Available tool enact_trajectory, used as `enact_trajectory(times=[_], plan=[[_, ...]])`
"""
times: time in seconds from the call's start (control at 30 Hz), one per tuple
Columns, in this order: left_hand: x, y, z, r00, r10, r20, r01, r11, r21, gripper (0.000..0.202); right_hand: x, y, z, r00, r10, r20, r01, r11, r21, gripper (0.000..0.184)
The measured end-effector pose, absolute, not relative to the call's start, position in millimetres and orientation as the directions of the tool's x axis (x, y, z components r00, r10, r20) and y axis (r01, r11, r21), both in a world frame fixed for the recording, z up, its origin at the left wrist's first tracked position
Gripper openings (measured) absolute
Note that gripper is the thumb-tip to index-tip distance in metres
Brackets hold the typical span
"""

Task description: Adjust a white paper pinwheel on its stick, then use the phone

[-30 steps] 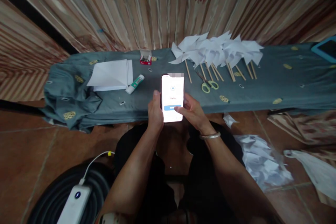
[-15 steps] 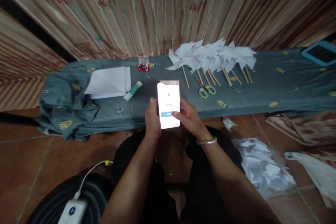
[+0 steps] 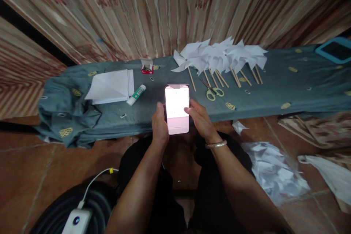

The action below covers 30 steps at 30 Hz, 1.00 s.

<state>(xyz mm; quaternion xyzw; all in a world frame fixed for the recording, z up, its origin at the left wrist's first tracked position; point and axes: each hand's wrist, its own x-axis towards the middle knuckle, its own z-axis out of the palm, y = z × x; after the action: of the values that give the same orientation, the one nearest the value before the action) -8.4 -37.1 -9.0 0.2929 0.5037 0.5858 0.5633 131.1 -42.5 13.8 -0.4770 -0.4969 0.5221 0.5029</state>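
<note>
A phone (image 3: 177, 109) with a bright, nearly white screen is held upright in front of me over my lap. My left hand (image 3: 160, 126) wraps its left edge with the thumb on the side. My right hand (image 3: 200, 119) grips the right edge, thumb resting at the screen's rim; a metal bangle (image 3: 216, 144) sits on that wrist. Beyond the phone runs a low bench covered in grey-green cloth (image 3: 274, 87). On it lie several white paper pinwheels on wooden sticks (image 3: 219, 58) and green-handled scissors (image 3: 212, 92).
A stack of white paper (image 3: 109, 86), a glue stick (image 3: 136, 94) and a small red box (image 3: 147, 67) lie on the bench's left part. A blue-framed tablet (image 3: 333, 49) sits far right. Paper scraps (image 3: 274, 172) litter the floor right; a white power bank (image 3: 75, 221) with cable lies lower left.
The phone screen has changed from an app page with a blue button to an almost blank white and pink page. My right thumb has shifted from the button to the screen's right edge.
</note>
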Motion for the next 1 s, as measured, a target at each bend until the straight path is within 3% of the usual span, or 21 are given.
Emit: enact_trajectory(times=[0.37,1.0], plan=[[-0.8,-35.7,-4.5,-0.223,0.949,-0.222,-0.402,0.119,0.908,0.076,135.5,-37.0,7.5,-0.076,0.997,-0.028,-0.121,-0.037,-0.992,0.026],[-0.8,-38.0,-4.0,-0.178,0.952,-0.249,-0.388,0.165,0.907,0.078,137.3,-29.9,-2.0,0.015,1.000,0.001,-0.092,0.002,-0.996,0.025]])
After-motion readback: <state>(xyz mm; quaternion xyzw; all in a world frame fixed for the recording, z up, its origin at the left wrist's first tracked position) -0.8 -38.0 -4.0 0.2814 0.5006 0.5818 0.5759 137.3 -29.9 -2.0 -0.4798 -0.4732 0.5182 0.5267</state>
